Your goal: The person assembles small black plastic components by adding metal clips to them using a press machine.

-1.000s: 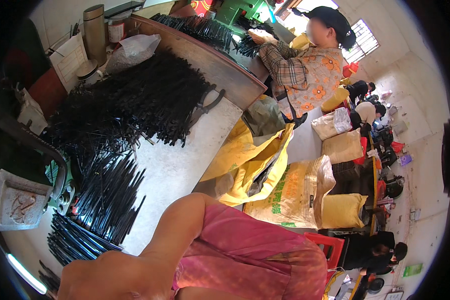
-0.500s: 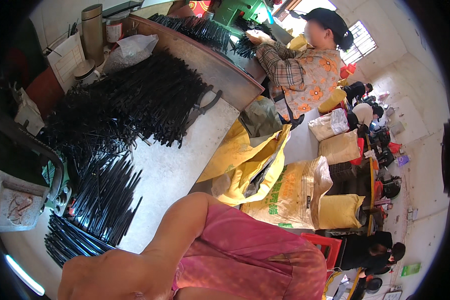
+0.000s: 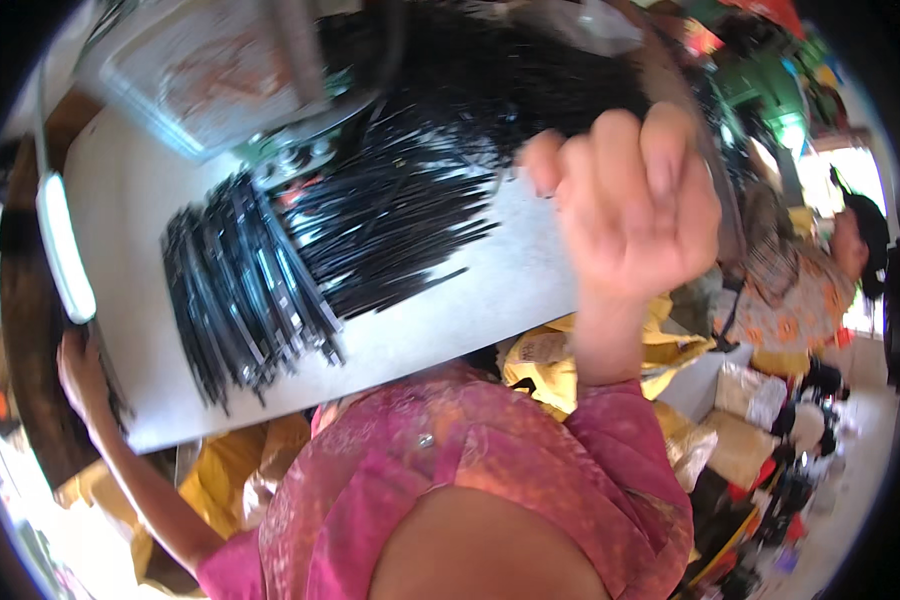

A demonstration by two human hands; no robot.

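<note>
You're holding your right hand (image 3: 638, 205) curled, maybe between grabs; black strips (image 3: 385, 235) are lying on the table (image 3: 525, 265). I can't tell what your left hand (image 3: 83, 378) is holding. Grabbing would be needing uncurling.

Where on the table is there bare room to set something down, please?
Bare tabletop shows between the lamp and the curved black bundle, and between the straighter strips and the raised right hand as seen here. A dark heap crowds the far side.
</note>
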